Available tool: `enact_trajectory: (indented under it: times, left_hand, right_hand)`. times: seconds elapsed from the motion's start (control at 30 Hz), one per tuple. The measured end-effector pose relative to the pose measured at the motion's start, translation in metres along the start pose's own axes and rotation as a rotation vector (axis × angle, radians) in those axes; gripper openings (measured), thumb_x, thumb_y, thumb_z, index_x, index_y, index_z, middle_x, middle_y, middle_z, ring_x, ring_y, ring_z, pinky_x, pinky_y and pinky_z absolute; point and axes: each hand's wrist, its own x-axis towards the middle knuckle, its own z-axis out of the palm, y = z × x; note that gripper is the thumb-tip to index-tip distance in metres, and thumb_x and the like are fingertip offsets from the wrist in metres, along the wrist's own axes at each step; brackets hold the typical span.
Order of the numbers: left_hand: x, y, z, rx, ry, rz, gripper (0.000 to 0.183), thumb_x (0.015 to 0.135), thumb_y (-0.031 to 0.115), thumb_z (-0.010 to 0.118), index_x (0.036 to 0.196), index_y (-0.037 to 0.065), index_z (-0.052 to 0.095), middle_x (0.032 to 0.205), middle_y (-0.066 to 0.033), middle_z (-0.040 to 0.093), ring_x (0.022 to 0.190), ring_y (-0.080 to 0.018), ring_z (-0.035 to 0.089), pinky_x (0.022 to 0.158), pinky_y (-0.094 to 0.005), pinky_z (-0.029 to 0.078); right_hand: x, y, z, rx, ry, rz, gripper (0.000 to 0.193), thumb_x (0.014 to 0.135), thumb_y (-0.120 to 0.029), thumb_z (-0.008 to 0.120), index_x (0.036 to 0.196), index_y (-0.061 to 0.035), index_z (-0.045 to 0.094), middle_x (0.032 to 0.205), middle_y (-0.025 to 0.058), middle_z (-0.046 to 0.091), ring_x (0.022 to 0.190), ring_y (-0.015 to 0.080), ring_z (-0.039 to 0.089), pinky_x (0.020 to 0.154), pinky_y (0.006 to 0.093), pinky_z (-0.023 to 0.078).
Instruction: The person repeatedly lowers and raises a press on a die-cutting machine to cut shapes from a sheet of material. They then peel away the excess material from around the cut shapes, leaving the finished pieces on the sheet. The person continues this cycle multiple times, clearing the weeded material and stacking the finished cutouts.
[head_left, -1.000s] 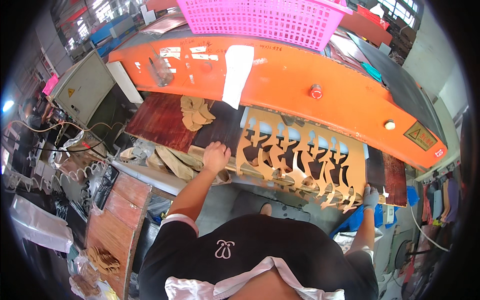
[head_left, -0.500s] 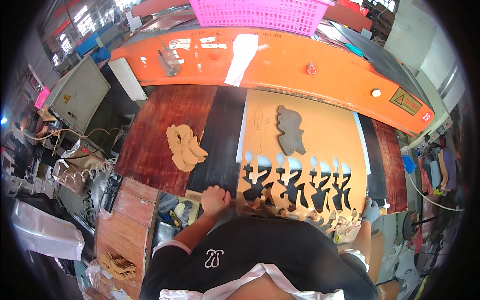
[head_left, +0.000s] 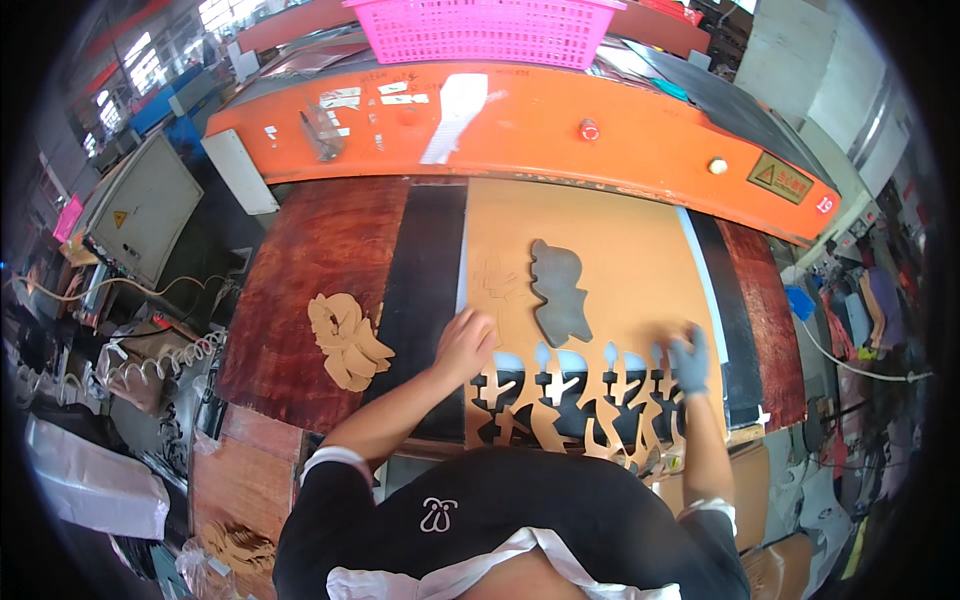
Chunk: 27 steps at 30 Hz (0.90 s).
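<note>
A tan sheet (head_left: 640, 250), like leather or board, lies over the bed of an orange press. Its near end is a web of cut-out holes (head_left: 560, 400). A grey, wavy-edged cutting die (head_left: 560, 292) rests on its uncut part. At the sheet's left edge, just above the holes, is my bare left hand (head_left: 466, 345), fingers curled in; what they hold, if anything, is hidden. My right hand (head_left: 688, 362), in a grey glove, is over the right end of the holes, its fingers smeared by motion. Left of the sheet sits a pile of tan cut pieces (head_left: 348, 340).
The orange press beam (head_left: 500, 125) spans the far side, with a red button (head_left: 589, 130) on it. A pink basket (head_left: 485, 30) stands on top. A grey cabinet (head_left: 150, 205) is at the left. More tan pieces (head_left: 240, 545) lie on the wooden board at lower left.
Both hands have moved from the bed's near edge forward onto the sheet, the right also inward. The whole view has shifted slightly. The die and the pile keep their places on the bed.
</note>
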Motion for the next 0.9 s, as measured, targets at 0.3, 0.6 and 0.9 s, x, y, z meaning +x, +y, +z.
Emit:
enact_trajectory:
  times: [0.3, 0.6, 0.9]
  left_hand:
    - [0.027, -0.002, 0.088, 0.218, -0.221, -0.069, 0.037, 0.077, 0.010, 0.057, 0.114, 0.008, 0.052, 0.112, -0.0101, 0.056, 0.110, -0.0272, 0.048, 0.097, -0.0400, 0.033]
    - [0.017, -0.009, 0.100, 0.280, -0.132, 0.082, 0.050, 0.075, 0.013, 0.060, 0.123, 0.006, 0.047, 0.126, -0.0106, 0.050, 0.123, -0.0271, 0.041, 0.104, -0.0463, 0.027]
    - [0.019, -0.008, 0.100, 0.343, -0.133, 0.159, 0.038, 0.073, 0.011, 0.057, 0.110, 0.006, 0.057, 0.123, -0.0093, 0.052, 0.120, -0.0268, 0.044, 0.101, -0.0424, 0.032]
  right_hand:
    - [-0.049, -0.158, 0.125, -0.317, -0.350, -0.321, 0.085, 0.065, -0.051, 0.071, 0.127, 0.0012, 0.045, 0.127, 0.0300, 0.043, 0.115, 0.0431, 0.046, 0.096, 0.0431, 0.040]
    - [-0.037, -0.141, 0.147, -0.040, -0.222, -0.135, 0.073, 0.062, -0.037, 0.074, 0.121, -0.0003, 0.052, 0.111, 0.0199, 0.053, 0.097, 0.0325, 0.053, 0.083, 0.0389, 0.045]
    - [0.013, -0.108, 0.072, 0.882, -0.347, 0.283, 0.049, 0.079, -0.017, 0.065, 0.121, 0.0027, 0.050, 0.085, 0.0022, 0.055, 0.079, 0.0086, 0.050, 0.071, 0.0249, 0.042]
